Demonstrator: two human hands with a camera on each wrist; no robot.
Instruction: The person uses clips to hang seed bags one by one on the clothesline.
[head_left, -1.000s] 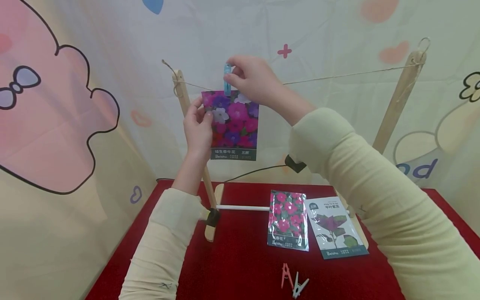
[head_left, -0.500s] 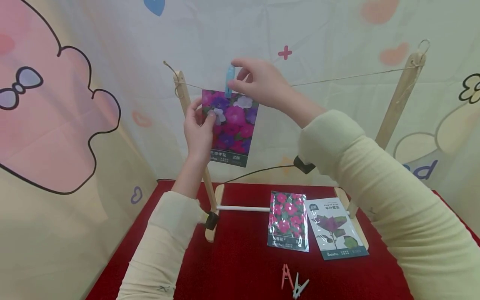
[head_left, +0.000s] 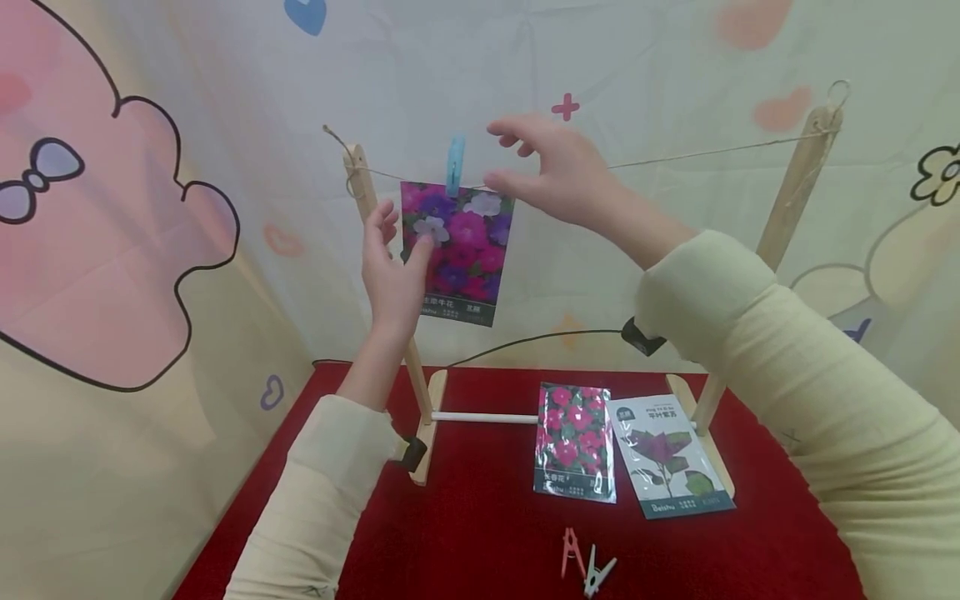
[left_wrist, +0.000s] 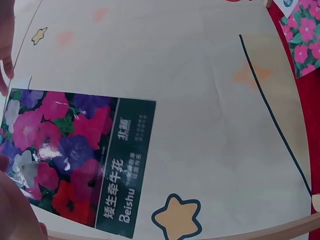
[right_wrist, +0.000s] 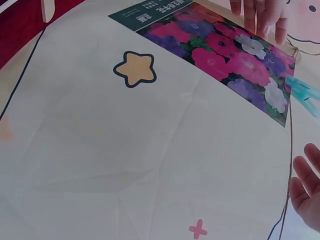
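A seed packet with pink, purple and white flowers (head_left: 468, 250) hangs from a thin string (head_left: 697, 155), slightly tilted. A light blue clothespin (head_left: 454, 167) clips its top edge to the string. My right hand (head_left: 558, 175) is just right of the clothespin, thumb and fingers spread apart and holding nothing. Beside the packet's left edge is my left hand (head_left: 393, 279), fingers loosely parted, its thumb overlapping the packet in the head view. In the right wrist view, the clothespin (right_wrist: 304, 95) grips the packet's corner area, away from the right hand (right_wrist: 306, 187).
Wooden posts (head_left: 798, 187) hold the string at both ends. On the red table (head_left: 465, 533) lie a pink-flower seed packet (head_left: 574, 442) and a white leafy-plant packet (head_left: 671, 457). A pink clothespin (head_left: 572, 552) and a white clothespin (head_left: 597, 572) lie in front.
My right hand has let go of the blue clothespin and moved right. My left fingers have loosened from the packet, which now hangs by the clothespin, tilted more than a second ago.
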